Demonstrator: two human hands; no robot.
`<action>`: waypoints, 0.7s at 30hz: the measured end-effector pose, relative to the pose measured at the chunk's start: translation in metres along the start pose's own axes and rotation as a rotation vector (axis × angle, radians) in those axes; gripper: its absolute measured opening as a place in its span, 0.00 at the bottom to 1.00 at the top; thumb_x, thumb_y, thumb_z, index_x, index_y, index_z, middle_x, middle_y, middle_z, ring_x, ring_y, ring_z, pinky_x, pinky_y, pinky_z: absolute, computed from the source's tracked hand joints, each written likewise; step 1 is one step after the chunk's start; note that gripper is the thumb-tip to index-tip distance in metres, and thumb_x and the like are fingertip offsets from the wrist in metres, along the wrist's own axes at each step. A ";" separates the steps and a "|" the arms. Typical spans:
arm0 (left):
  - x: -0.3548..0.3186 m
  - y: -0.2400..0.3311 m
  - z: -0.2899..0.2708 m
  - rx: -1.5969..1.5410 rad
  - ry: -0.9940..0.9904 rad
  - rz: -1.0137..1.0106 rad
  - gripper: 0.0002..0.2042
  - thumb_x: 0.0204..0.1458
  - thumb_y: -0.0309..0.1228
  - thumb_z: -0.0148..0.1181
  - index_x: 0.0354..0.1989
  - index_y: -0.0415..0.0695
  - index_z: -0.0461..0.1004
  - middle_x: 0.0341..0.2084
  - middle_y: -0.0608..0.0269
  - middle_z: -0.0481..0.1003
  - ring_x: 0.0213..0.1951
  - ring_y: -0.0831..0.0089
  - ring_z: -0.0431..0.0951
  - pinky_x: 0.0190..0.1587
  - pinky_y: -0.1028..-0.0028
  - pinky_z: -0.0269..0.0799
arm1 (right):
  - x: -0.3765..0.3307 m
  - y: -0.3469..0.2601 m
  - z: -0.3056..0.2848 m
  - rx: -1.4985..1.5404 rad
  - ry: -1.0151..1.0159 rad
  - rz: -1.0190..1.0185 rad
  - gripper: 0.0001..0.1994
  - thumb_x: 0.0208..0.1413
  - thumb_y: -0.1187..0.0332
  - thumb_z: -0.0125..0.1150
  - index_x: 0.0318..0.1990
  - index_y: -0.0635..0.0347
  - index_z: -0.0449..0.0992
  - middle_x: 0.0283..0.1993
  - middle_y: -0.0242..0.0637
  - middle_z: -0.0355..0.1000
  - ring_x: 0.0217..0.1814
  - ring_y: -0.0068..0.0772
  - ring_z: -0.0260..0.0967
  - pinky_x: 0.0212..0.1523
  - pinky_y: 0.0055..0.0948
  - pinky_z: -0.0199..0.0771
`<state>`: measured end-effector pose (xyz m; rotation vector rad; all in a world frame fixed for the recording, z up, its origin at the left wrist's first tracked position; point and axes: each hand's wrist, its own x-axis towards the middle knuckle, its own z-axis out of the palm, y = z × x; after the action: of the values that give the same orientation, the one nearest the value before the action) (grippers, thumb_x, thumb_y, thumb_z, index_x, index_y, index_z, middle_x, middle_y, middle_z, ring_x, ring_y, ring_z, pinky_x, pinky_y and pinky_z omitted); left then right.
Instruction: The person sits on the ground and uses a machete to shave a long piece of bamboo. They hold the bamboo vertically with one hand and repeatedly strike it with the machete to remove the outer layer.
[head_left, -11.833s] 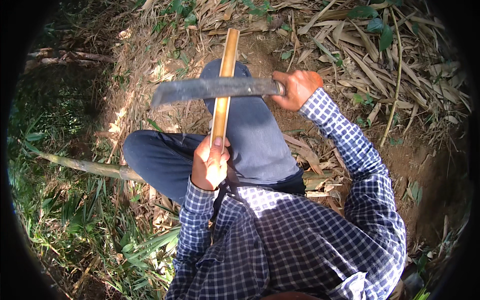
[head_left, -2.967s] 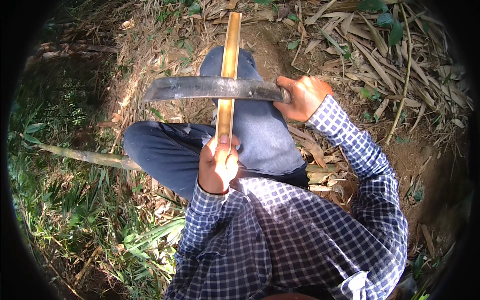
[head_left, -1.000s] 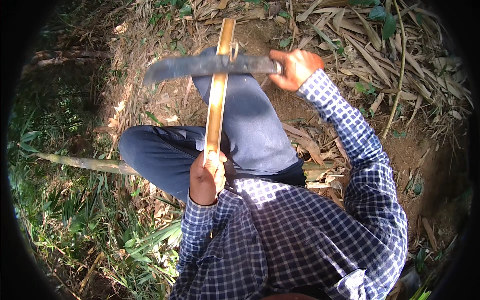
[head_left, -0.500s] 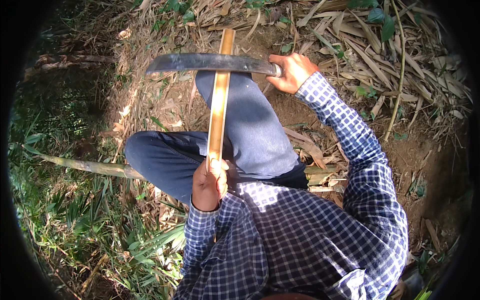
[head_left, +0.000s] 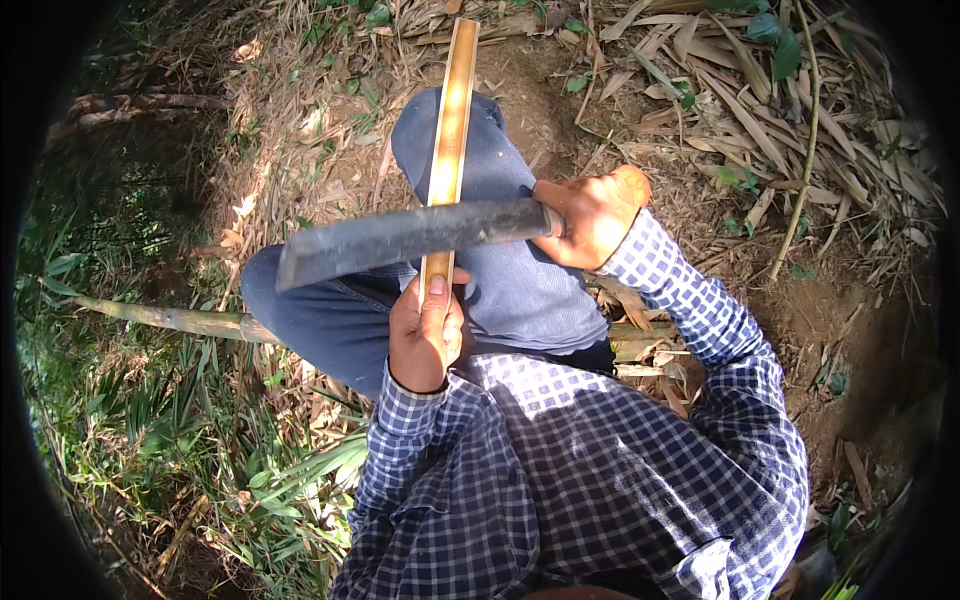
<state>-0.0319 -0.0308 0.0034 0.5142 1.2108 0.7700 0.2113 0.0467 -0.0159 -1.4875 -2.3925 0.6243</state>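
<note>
Split bamboo strip point(head_left: 453, 130): a long, straight, shallow trough, honey-brown and smooth inside, with pale cut rims; it stood away from the person, its far end above the far knee point(head_left: 485, 150) of the blue trousers, its near end in the left hand.
Machete point(head_left: 395, 240): broad, dark grey steel, scuffed and dull, with a blunt, slanted tip at the left; it lay crosswise over the strip, just beyond the left thumb.
Left hand point(head_left: 427, 335): the thumb pressed flat on the strip's hollow face while the fingers curled behind, pinching the near end between them; one fingertip showed past the right rim.
Right hand point(head_left: 592, 218): a closed fist around the machete's handle, right of the strip and apart from it.
Shirt point(head_left: 640, 460): blue-and-white checked cloth, creased, sunlit at the waist.
Ground: brown soil, papery dry leaves point(head_left: 740, 90) at the far right, and a smooth, jointed bamboo pole point(head_left: 175, 317) at the left, its right end lost behind the bent leg.
Hard to see: most of the handle sat inside the fist; the blade covered a band of the strip, and I couldn't tell whether its edge touched.
</note>
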 end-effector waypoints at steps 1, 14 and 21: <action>0.001 -0.002 0.002 0.003 0.002 0.019 0.16 0.68 0.41 0.43 0.43 0.40 0.71 0.14 0.76 0.59 0.13 0.88 0.53 0.14 0.82 0.47 | 0.000 0.000 -0.001 -0.011 -0.005 -0.012 0.11 0.42 0.59 0.65 0.32 0.51 0.76 0.17 0.38 0.72 0.20 0.46 0.73 0.23 0.43 0.72; -0.005 -0.009 0.003 -0.032 0.016 0.007 0.16 0.68 0.40 0.45 0.39 0.39 0.71 0.15 0.74 0.61 0.13 0.87 0.55 0.15 0.82 0.49 | 0.019 0.014 -0.006 -0.154 -0.076 0.103 0.13 0.43 0.55 0.65 0.35 0.50 0.77 0.15 0.41 0.71 0.21 0.48 0.74 0.22 0.44 0.72; -0.013 -0.012 0.003 -0.043 0.002 0.005 0.17 0.68 0.41 0.43 0.39 0.39 0.70 0.13 0.74 0.59 0.13 0.88 0.54 0.14 0.83 0.51 | 0.017 0.007 -0.011 -0.140 -0.130 0.058 0.14 0.42 0.54 0.65 0.34 0.49 0.78 0.15 0.39 0.70 0.21 0.49 0.74 0.23 0.44 0.73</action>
<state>-0.0276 -0.0483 0.0034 0.4810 1.1927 0.7997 0.2143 0.0669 -0.0102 -1.6252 -2.5461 0.5945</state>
